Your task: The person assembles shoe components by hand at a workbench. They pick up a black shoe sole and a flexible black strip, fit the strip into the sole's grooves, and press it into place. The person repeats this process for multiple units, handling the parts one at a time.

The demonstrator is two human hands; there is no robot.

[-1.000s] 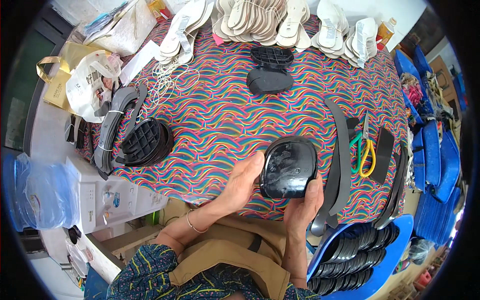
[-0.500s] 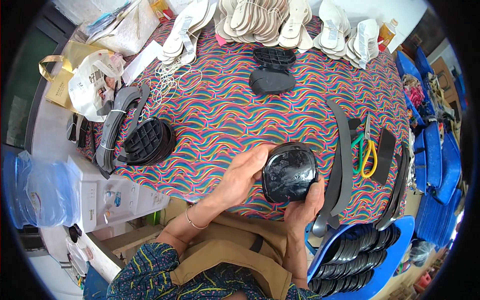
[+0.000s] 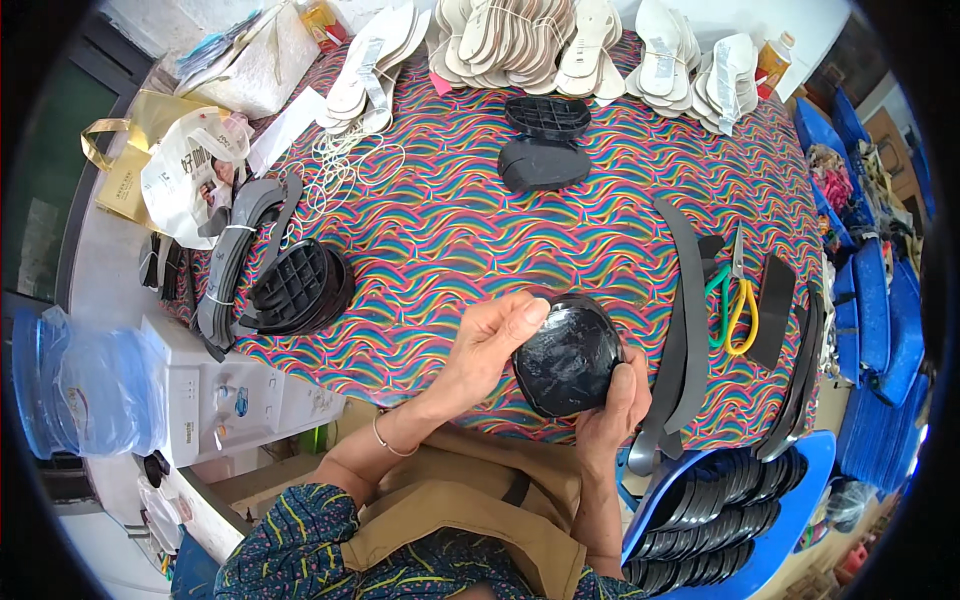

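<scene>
A glossy black shoe-sole piece [image 3: 567, 357], rounded and with whitish smears on its face, is held over the near edge of the table. My left hand [image 3: 490, 345] pinches its upper left rim between thumb and fingers. At its lower right edge my right hand [image 3: 612, 405] is closed round it, thumb on the rim and fingers partly hidden beneath. To the right lie long dark grey strips [image 3: 684, 330]. Two similar black sole pieces, one with a gridded underside [image 3: 547, 117] and one smooth [image 3: 544, 165], lie farther back.
Right of the strips are scissors [image 3: 740, 318] with yellow and green handles and a dark rectangular piece [image 3: 772, 312]. A blue tub [image 3: 822, 470] of stacked black parts stands lower right. Gridded black soles [image 3: 300, 285] and bundled strips [image 3: 228, 270] lie left. Bundled pale insoles [image 3: 510, 45] line the back.
The sole piece has turned in my hands and moved slightly left and down. My left thumb has shifted onto its upper rim, and my right hand has shifted its hold slightly.
</scene>
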